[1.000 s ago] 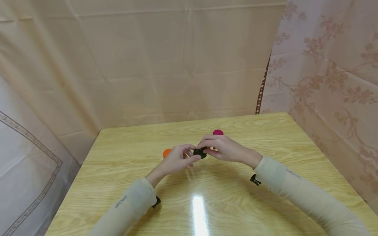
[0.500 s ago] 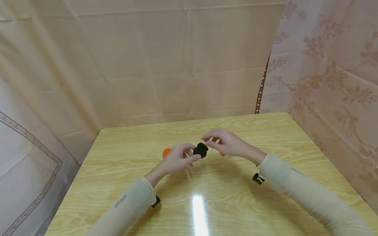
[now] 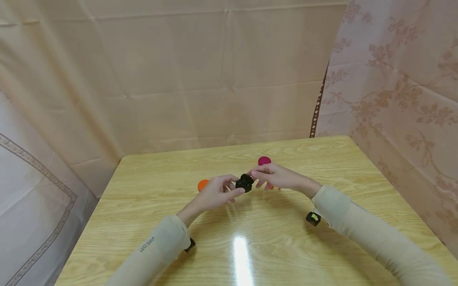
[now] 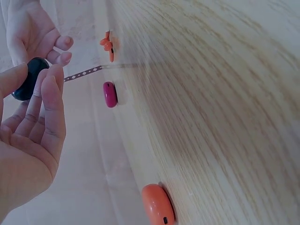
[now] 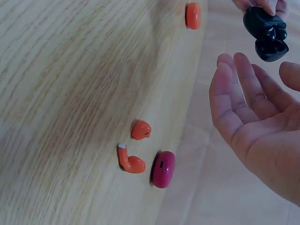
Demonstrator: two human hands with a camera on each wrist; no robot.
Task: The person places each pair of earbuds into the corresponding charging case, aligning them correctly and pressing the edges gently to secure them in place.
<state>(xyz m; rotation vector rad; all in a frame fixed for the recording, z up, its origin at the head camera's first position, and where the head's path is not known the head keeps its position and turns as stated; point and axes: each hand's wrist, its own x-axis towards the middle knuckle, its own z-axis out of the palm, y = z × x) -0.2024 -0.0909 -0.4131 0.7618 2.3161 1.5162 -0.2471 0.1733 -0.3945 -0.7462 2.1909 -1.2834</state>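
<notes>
A black earbud case [image 3: 244, 184] is held above the table by my left hand [image 3: 217, 191], pinched between thumb and fingers. Its lid [image 5: 272, 50] stands raised, and dark glossy shapes like earbuds show inside. My right hand [image 3: 279, 176] is just right of the case, palm toward it. In the right wrist view its fingers [image 5: 253, 89] are loosely extended and hold nothing, with a gap to the lid. Left-hand fingers [image 4: 54, 101] cover part of the black case [image 4: 32, 79] in the left wrist view.
An orange earbud case [image 3: 202, 184] lies on the wooden table [image 3: 214, 258] behind my left hand. Beyond my right hand is a magenta earbud case [image 3: 264, 160]. Two orange earbuds, one lying along [image 5: 130, 161] and one rounded [image 5: 141, 130], rest near it. Curtains hang around the table.
The black case's lid came up as my right hand drew away from it. My right hand first lifted right, then lowered slightly beside the lid. My left hand stays nearly still.
</notes>
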